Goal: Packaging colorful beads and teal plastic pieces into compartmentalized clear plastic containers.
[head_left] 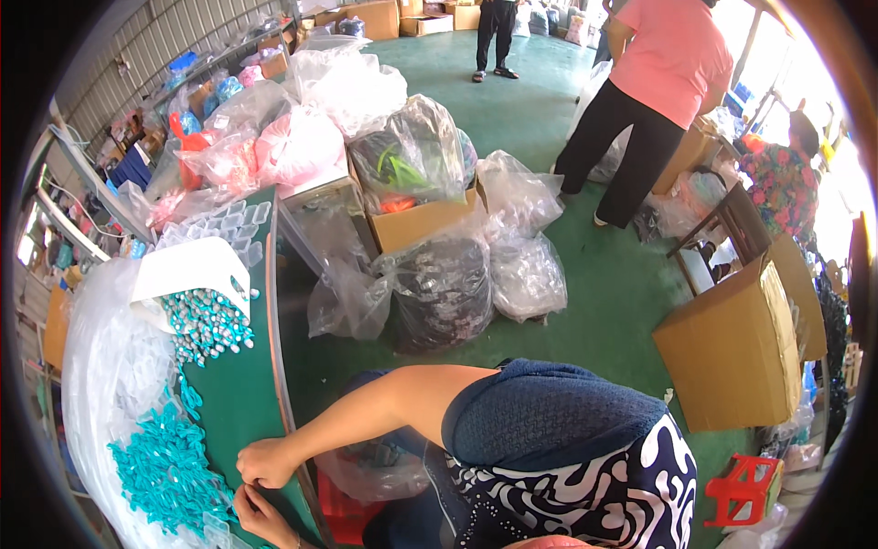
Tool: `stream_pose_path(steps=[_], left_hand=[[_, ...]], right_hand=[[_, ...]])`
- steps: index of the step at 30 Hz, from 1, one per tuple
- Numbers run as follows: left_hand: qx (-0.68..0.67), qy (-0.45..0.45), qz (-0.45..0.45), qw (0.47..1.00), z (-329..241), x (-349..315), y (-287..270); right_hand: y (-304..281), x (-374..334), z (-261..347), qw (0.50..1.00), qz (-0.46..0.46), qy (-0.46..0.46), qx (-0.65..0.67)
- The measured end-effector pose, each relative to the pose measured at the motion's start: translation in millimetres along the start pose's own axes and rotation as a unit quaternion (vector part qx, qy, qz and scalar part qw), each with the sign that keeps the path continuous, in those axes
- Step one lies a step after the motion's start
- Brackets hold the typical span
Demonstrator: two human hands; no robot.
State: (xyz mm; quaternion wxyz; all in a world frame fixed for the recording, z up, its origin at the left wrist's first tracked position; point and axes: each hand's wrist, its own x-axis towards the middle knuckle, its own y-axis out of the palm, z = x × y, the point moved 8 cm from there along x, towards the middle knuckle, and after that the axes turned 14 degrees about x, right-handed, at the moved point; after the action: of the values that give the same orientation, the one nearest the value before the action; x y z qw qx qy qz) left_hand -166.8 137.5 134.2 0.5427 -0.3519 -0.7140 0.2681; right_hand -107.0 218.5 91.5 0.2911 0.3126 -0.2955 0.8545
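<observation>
My right hand (267, 463) is closed at the edge of the green tabletop (240, 403), its fingers curled and pressed together. Just below it in the picture, my left hand (262, 518) has its thumb and fingers drawn together in a pinch. The two hands almost touch, and whatever lies between their fingertips is too small to make out. Beside them spreads a heap of small teal plastic pieces (169, 467). Farther along the table, teal and silver bead-like parts (208, 325) spill from a tipped white plastic container (192, 270).
Small clear plastic boxes (240, 224) sit past the white container, and clear plastic sheeting (101, 357) lines the table's far side. Stuffed bags (444, 288) crowd the floor. A large cardboard box (727, 348) and red stool (743, 491) stand right. A person in pink (677, 59) bends nearby.
</observation>
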Motion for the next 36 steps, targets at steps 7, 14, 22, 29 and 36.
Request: stream_pose_path(steps=[7, 14, 22, 29, 36], left_hand=[[-0.004, 0.009, 0.007, 1.0, 6.7, 5.7, 18.6], [-0.004, 0.006, 0.011, 1.0, 3.9, 6.1, 16.4], [0.003, -0.004, 0.006, 1.0, 8.5, 1.3, 10.2], [-0.022, 0.003, 0.017, 1.0, 3.7, 8.7, 22.9], [-0.024, 0.013, 0.01, 1.0, 0.5, 8.8, 17.9]], right_hand=[[-16.8, -3.8, -2.2, 0.999, -0.014, 0.021, -0.025], [-17.2, -3.9, -1.1, 0.999, -0.013, 0.023, -0.041], [-11.2, -1.4, 1.4, 0.999, -0.015, 0.03, -0.015], [-22.3, -5.5, -2.5, 0.999, -0.006, 0.032, -0.03], [-20.1, -4.0, -1.1, 0.999, 0.005, 0.036, -0.029]])
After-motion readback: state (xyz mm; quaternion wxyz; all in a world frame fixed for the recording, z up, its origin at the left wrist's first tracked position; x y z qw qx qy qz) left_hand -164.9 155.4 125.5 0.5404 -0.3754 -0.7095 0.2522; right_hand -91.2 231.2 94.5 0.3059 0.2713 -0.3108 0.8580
